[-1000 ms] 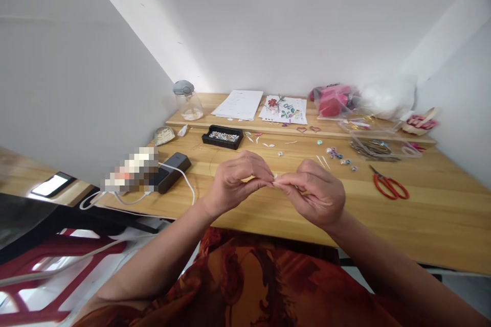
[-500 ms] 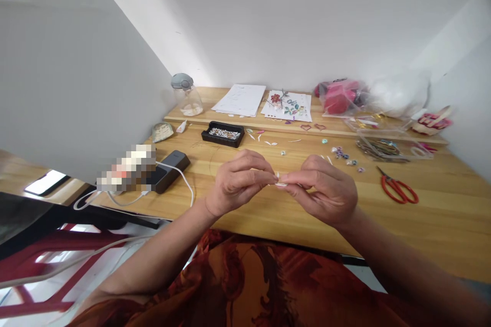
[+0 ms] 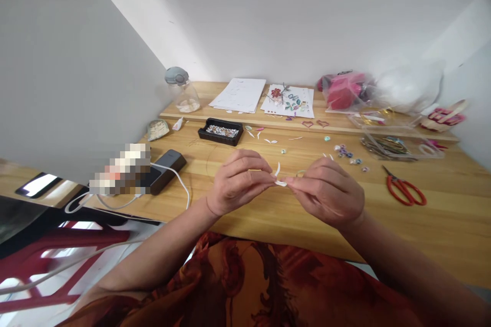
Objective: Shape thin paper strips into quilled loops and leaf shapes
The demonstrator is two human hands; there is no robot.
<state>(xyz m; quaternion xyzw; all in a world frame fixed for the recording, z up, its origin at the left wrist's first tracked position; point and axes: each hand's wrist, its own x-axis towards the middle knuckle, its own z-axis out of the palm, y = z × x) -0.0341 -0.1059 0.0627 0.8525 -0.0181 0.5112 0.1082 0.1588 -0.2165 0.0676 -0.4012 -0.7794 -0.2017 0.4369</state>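
My left hand [image 3: 242, 182] is closed in a pinch over the wooden tabletop [image 3: 245, 225]. From its fingertips stick out thin, curved white petal-like pieces [image 3: 281, 183], one pointing up and one lying sideways. My right hand [image 3: 329, 192] pinches the right end of the sideways piece, fingers curled. A thin greenish loop [image 3: 300, 172] shows just behind the right fingers; whether it is held I cannot tell. Beyond the hands lie small white and coloured leaf-shaped pieces [image 3: 267, 141] and a little round bead [image 3: 284, 151].
Red-handled scissors [image 3: 406, 191] lie at right, near several beads [image 3: 343, 152] and a clear plastic box [image 3: 406, 156]. A black tray [image 3: 218, 139] holds small beads. Papers [image 3: 240, 93] and a lidded jar [image 3: 184, 97] stand on the back ledge. A power bank [image 3: 169, 173] with cables is at left.
The fingertips have drawn slightly apart, so more of the white pieces shows, with one now standing upright. The right hand has shifted a little right and down. The view has moved slightly.
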